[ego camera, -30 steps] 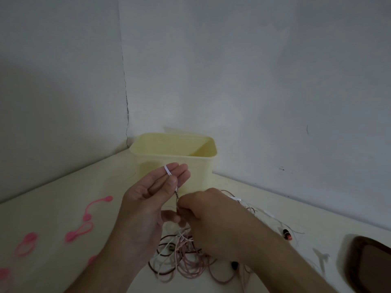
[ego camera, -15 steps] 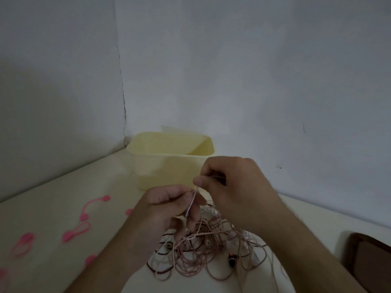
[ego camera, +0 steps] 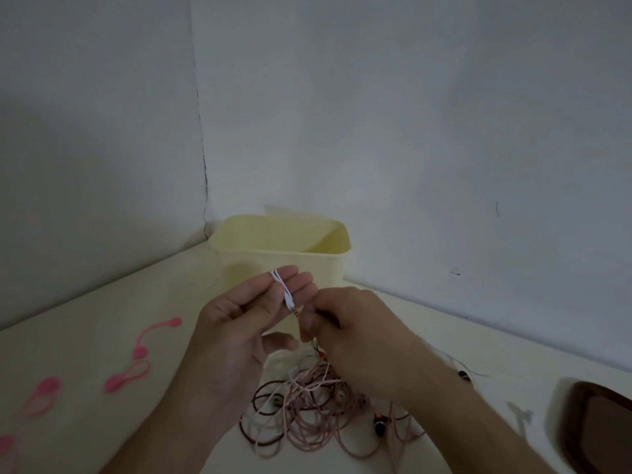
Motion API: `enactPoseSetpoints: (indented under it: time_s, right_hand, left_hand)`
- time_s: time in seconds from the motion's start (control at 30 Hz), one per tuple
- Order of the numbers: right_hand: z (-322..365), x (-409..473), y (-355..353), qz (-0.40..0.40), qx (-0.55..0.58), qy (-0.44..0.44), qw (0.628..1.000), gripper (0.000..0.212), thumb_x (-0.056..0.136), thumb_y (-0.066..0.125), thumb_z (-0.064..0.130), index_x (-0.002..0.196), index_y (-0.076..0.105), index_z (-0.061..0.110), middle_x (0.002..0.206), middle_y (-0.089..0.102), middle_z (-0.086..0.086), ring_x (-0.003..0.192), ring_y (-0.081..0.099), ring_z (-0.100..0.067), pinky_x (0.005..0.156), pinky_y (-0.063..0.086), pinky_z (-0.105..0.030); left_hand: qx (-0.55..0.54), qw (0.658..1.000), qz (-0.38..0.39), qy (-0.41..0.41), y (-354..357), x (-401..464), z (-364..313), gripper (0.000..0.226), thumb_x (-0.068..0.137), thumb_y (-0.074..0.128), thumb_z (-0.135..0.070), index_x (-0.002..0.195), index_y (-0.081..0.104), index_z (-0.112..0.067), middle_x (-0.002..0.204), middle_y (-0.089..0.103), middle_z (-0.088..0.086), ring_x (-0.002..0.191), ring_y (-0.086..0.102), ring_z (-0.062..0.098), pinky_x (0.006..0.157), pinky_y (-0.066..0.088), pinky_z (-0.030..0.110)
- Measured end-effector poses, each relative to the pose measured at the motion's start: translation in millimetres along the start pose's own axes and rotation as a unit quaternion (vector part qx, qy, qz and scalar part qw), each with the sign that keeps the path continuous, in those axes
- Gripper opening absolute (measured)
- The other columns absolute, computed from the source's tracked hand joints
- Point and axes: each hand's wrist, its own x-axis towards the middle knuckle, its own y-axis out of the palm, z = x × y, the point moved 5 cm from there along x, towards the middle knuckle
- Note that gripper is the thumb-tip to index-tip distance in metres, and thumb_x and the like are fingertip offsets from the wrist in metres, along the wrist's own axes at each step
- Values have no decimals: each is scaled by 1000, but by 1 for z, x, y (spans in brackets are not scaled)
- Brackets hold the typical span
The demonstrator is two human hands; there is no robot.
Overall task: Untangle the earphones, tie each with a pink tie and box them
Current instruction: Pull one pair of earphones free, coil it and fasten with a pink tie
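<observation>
A: Since half a second ago: right hand (ego camera: 355, 333) dropped from above the left back down to its level, now just right of the left hand (ego camera: 239, 330). Left hand opened up again, palm toward camera, fingers raised in front of the box (ego camera: 284, 254).

B: Left hand state?

A: Fingers straight and close together, thumb laid across them. White earphone cable (ego camera: 282, 287) looped over the fingertips, running down to its jack plug (ego camera: 297, 312). Looks pinned under the thumb, not certain.

B: Right hand?

A: Fingers curled, pinching thin cable just below the plug, right beside the left thumb. Exact strand too fine to tell.

B: Rest of the earphones?

A: Tangled pile (ego camera: 301, 412) on the table (ego camera: 102, 302) under both hands. Pink, dark brown and white cables mixed, a few earbuds poking out on the right side. Strands rising from the pile up to the right hand.

B: Ties?

A: Pink ties (ego camera: 143, 350) loose on the table, left of the left forearm, well apart from the pile. Several, some cut by the frame edge.

B: Box?

A: Pale yellow, open top, in the wall corner behind the hands. Contents not visible.

A: Dark brown object (ego camera: 602, 429) at far right edge, partly cropped.
</observation>
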Motion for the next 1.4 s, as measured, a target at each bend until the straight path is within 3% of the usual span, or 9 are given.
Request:
enactPoseSetpoints:
  time_s: [0.13,0.33,0.6,0.73,0.97,1.03,1.13,1.23,1.4]
  right_hand:
    - [7,-3,1,41,-59,-26,997,28,102,57,24,75,59,21,69,57,5,68,55,-12,61,42,-29]
    - [16,-9,-11,41,-27,-40,998,26,100,61,24,75,63,23,64,57,12,59,52,-5,56,38,-21]
    - [3,-6,-37,-122,46,-16,991,23,100,69,27,77,68,24,63,67,8,54,55,-7,52,45,-22]
    - [-9,-3,-28,-125,58,6,990,24,100,65,25,76,67,24,58,55,7,52,46,-7,52,39,-23]
    - [-3,1,4,9,-36,-8,999,22,98,57,16,78,62,25,74,62,6,71,61,-13,64,52,-36]
    - [3,-1,6,39,-57,-18,997,26,100,57,22,75,59,25,75,61,4,73,60,-16,67,53,-43]
    - [9,-4,-5,36,-62,-23,997,34,103,59,27,69,55,27,69,57,4,64,54,-11,60,45,-34]
    - [5,-5,-24,-27,-29,-17,999,29,102,63,31,74,69,25,63,61,9,54,53,-8,52,37,-21]
    - [3,-7,-24,-7,-30,-9,999,29,101,63,32,76,72,22,62,62,6,50,51,-8,50,38,-24]
  left_hand:
    - [133,990,-17,39,-3,-1,0,25,97,62,-1,117,75,-8,108,81,5,98,78,20,52,57,26]
    - [182,982,-11,57,-5,1,5,25,99,61,0,112,79,-13,103,82,3,91,78,16,56,60,30]
    - [120,976,175,-54,9,-5,16,24,93,57,-11,100,77,0,82,69,18,69,65,25,49,45,30]
    - [-6,990,126,-64,11,-7,11,27,92,56,-11,97,79,3,81,68,18,66,66,22,43,43,27]
    - [25,999,1,26,0,0,-1,33,94,57,-4,125,70,-6,119,78,8,112,75,19,59,61,27]
    - [152,986,-22,59,-4,1,-1,27,98,61,-3,120,74,-12,111,81,1,103,77,15,58,60,28]
    - [263,963,13,60,-2,0,4,33,97,62,5,98,83,-20,91,81,2,77,74,17,51,56,30]
    - [240,968,71,29,5,-2,7,20,94,67,0,90,82,-11,84,75,15,72,68,18,49,49,34]
    - [224,970,96,16,7,-3,10,23,94,60,3,90,81,-5,85,73,18,75,68,20,52,50,36]
